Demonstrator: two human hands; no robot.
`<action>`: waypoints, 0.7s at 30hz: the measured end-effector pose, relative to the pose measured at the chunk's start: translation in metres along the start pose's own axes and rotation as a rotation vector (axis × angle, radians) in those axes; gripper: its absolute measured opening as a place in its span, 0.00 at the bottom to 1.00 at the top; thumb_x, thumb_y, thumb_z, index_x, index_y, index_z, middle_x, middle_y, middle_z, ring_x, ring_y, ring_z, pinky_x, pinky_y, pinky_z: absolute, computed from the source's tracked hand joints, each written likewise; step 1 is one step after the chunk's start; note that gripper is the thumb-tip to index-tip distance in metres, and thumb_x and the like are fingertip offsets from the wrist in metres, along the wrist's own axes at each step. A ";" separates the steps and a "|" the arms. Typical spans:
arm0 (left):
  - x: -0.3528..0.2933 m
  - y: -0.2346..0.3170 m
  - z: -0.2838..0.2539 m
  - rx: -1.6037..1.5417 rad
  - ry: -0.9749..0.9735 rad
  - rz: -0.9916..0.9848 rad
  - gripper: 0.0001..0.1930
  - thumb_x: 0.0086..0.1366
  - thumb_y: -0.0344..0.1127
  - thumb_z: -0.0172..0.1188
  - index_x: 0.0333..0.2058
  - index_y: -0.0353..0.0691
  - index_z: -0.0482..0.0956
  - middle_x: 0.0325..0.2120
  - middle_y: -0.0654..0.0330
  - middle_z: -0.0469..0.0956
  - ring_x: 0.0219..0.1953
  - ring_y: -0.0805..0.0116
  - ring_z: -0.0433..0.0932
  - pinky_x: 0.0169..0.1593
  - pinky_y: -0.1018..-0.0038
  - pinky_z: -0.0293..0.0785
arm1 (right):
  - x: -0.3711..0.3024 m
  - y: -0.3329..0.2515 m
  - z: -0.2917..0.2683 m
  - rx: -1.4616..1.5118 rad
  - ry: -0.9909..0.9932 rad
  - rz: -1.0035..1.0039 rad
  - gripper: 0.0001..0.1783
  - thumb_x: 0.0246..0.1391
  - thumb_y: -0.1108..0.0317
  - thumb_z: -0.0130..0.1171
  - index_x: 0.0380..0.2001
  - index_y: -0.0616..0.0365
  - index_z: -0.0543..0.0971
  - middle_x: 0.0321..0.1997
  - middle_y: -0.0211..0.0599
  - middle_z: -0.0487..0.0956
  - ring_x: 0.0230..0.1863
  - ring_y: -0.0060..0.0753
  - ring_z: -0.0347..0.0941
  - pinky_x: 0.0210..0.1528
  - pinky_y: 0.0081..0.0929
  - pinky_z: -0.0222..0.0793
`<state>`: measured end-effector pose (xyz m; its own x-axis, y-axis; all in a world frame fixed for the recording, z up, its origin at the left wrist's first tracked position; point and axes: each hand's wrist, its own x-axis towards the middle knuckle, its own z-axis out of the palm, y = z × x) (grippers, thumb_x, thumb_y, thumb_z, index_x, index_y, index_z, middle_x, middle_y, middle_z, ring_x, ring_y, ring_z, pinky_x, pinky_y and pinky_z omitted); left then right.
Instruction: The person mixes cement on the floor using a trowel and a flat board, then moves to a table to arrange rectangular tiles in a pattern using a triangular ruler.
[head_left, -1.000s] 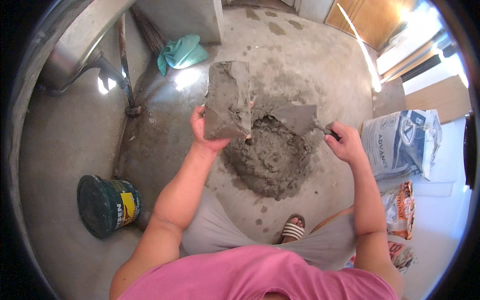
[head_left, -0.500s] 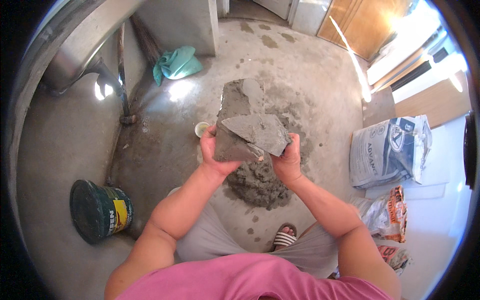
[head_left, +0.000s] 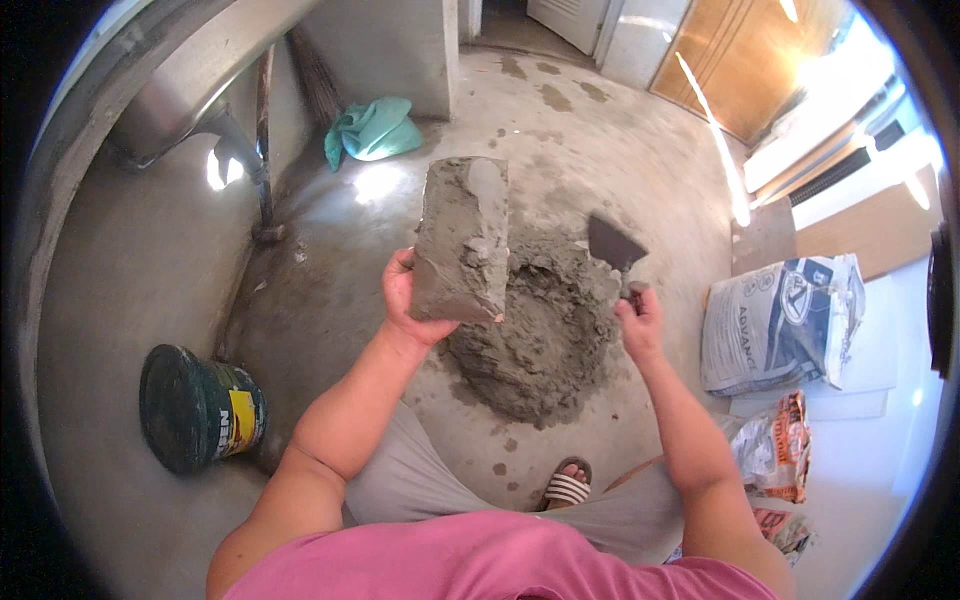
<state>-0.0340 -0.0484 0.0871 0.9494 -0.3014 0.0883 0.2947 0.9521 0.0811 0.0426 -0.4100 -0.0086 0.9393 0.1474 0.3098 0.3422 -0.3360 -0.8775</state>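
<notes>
My left hand (head_left: 402, 298) grips the lower left edge of a rectangular slab (head_left: 460, 240), its upper face thickly coated with wet grey mortar. A reddish spot shows at its lower right corner; the slab's underside is hidden. Off to the right, my right hand (head_left: 641, 318) is closed round the handle of a trowel (head_left: 614, 243), whose dark blade points away from me and stands apart from the slab. Below both hands a mound of wet mortar (head_left: 540, 370) lies on the floor, with a hollow in it. The slab hides part of the mound's left side.
A dark green bucket (head_left: 195, 410) stands at the left. A teal plastic bag (head_left: 375, 128) lies near a broom (head_left: 316, 75) by the wall. On the right are a large cement sack (head_left: 775, 325) and an opened bag (head_left: 775, 445). My sandalled foot (head_left: 568, 484) is close to the mound.
The trowel has left the slab's surface and swung right with my right hand, its blade now over the mound's far right edge. The slab has shifted slightly left in my left hand.
</notes>
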 end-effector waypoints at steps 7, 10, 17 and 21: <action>-0.003 0.001 -0.012 -0.111 -0.043 -0.037 0.34 0.61 0.52 0.49 0.63 0.39 0.71 0.61 0.48 0.73 0.61 0.41 0.73 0.66 0.43 0.63 | 0.002 -0.084 0.004 -0.062 -0.280 -0.264 0.13 0.53 0.74 0.58 0.42 0.62 0.75 0.33 0.42 0.74 0.34 0.40 0.73 0.38 0.33 0.70; -0.008 -0.003 -0.009 -0.083 -0.009 -0.066 0.34 0.60 0.52 0.50 0.63 0.40 0.71 0.60 0.48 0.74 0.60 0.42 0.73 0.65 0.43 0.64 | 0.001 -0.101 0.024 -0.136 -0.323 -0.364 0.12 0.53 0.74 0.59 0.42 0.62 0.75 0.34 0.45 0.74 0.35 0.48 0.74 0.39 0.36 0.71; -0.019 -0.009 -0.004 -0.076 -0.033 -0.140 0.37 0.61 0.53 0.49 0.67 0.40 0.65 0.64 0.47 0.69 0.65 0.40 0.68 0.66 0.41 0.62 | 0.026 -0.057 0.042 -0.390 -0.008 0.092 0.13 0.58 0.67 0.59 0.44 0.61 0.77 0.35 0.47 0.78 0.37 0.48 0.76 0.42 0.38 0.72; -0.019 -0.023 0.019 -0.001 -0.136 -0.149 0.41 0.61 0.53 0.50 0.70 0.41 0.58 0.66 0.45 0.64 0.67 0.32 0.62 0.65 0.35 0.60 | 0.042 -0.019 0.005 -0.258 0.043 0.092 0.14 0.58 0.69 0.61 0.46 0.62 0.77 0.34 0.45 0.80 0.38 0.42 0.77 0.43 0.36 0.72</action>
<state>-0.0608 -0.0653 0.1026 0.8722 -0.4426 0.2084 0.4307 0.8967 0.1020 0.0759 -0.3931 0.0190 0.9650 0.0671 0.2534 0.2452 -0.5730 -0.7820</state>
